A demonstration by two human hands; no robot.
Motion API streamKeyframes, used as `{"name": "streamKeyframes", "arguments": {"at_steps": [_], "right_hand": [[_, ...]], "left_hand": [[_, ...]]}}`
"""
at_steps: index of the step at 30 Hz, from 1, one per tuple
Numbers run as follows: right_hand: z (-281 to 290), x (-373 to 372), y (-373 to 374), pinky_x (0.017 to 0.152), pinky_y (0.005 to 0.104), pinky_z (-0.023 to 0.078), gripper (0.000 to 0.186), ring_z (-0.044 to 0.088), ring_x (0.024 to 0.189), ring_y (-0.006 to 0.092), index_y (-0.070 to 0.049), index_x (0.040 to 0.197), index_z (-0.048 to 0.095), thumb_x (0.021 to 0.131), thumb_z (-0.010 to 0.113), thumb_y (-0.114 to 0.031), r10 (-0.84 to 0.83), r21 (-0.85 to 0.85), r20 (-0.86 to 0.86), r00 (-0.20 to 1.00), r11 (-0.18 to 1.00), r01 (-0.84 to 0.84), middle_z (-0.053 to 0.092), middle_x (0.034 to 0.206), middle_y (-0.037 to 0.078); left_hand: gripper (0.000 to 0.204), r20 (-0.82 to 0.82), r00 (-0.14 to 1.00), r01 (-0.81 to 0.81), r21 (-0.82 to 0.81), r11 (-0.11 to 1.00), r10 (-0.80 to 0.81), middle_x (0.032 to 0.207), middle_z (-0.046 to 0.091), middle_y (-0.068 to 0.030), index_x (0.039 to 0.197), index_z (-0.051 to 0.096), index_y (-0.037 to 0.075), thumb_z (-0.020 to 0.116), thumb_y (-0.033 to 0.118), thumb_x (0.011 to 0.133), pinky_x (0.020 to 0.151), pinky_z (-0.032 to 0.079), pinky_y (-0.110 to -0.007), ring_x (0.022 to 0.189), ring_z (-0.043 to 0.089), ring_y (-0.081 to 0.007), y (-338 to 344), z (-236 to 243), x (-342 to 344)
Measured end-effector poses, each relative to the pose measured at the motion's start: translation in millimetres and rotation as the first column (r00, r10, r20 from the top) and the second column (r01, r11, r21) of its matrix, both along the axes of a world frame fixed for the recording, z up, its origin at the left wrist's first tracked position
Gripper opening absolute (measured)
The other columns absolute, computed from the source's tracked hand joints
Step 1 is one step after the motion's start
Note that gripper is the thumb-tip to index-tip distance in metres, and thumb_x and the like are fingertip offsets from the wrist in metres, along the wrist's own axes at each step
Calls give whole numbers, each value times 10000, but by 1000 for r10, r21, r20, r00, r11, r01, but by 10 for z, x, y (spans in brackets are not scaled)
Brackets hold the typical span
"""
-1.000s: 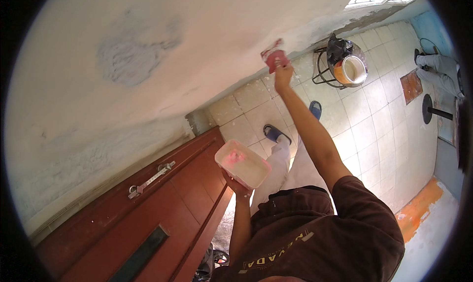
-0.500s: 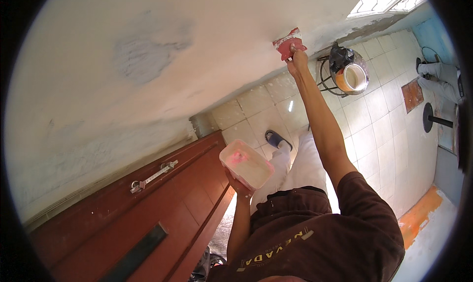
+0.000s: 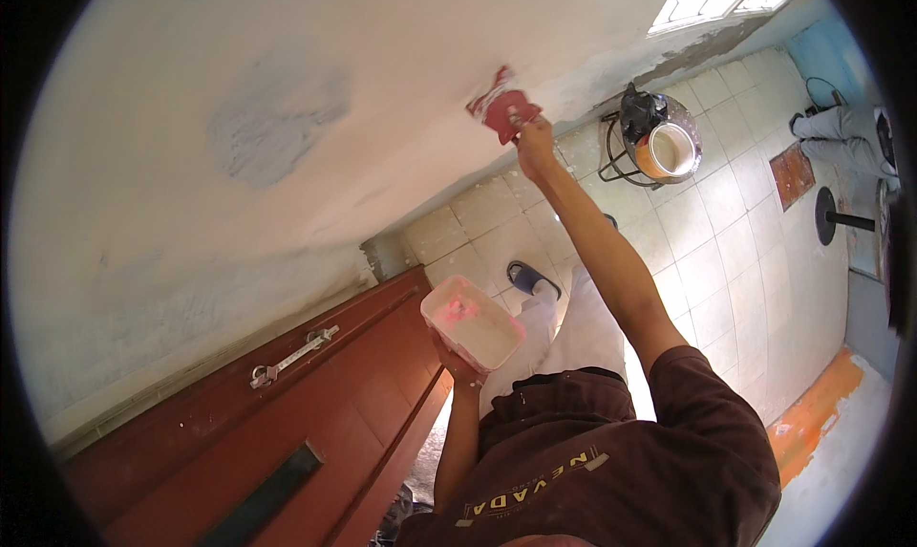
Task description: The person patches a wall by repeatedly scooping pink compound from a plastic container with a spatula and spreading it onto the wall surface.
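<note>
Clasped in right hand (image 3: 532, 138), white-smeared red scraper (image 3: 503, 115), perhaps against wall (image 3: 392, 88); cupped in left hand (image 3: 457, 362), pink-smudged tub (image 3: 489, 337).

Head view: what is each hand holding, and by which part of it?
Right hand: a scraper, by the end opposite its paste-smeared edge. Left hand: a tub, by its lower left side; the hold underneath is hidden.

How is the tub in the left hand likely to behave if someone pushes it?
The tub looks like thin plastic, so its walls may flex slightly. A push on the far edge could tip it, since the left hand shows on one side only. Its top is open, so any loose contents might spill.
</note>
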State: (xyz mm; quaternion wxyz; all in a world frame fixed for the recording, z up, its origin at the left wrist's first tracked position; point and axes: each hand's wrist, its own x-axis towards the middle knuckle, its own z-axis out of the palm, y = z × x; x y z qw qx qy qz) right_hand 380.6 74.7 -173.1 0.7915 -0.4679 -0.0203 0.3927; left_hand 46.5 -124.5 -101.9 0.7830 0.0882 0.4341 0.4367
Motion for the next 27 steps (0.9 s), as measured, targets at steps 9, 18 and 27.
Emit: {"name": "streamKeyframes", "arguments": {"at_steps": [9, 18, 27], "right_hand": [[-733, 681, -116, 666, 281, 465, 127, 578, 781, 107, -29, 1086, 635, 965, 622, -65, -296, -146, 43, 954, 943, 299, 638, 927, -2], [67, 102, 429, 767, 277, 471, 185, 603, 874, 117, 39, 1084, 663, 1014, 541, -82, -366, -42, 122, 922, 927, 373, 671, 978, 61], [210, -334, -221, 788, 276, 507, 222, 621, 912, 113, 42, 1142, 638, 972, 636, -102, 137, -252, 387, 912, 967, -38, 673, 1038, 50]], "left_hand": [[734, 74, 997, 33, -33, 999, -31, 1452, 502, -94, 1496, 399, 145, 446, 653, 969, 1071, 464, -562, 1306, 521, -330, 20, -21, -47], [725, 50, 999, -13, -24, 1000, 14, 1465, 486, -91, 1496, 399, 145, 439, 649, 977, 1084, 456, -545, 1323, 502, -324, -29, -57, -253], [697, 127, 992, -2, 5, 1000, 2, 1474, 478, -90, 1504, 387, 141, 427, 620, 999, 1098, 444, -527, 1330, 495, -319, 94, 1, -166]]}}
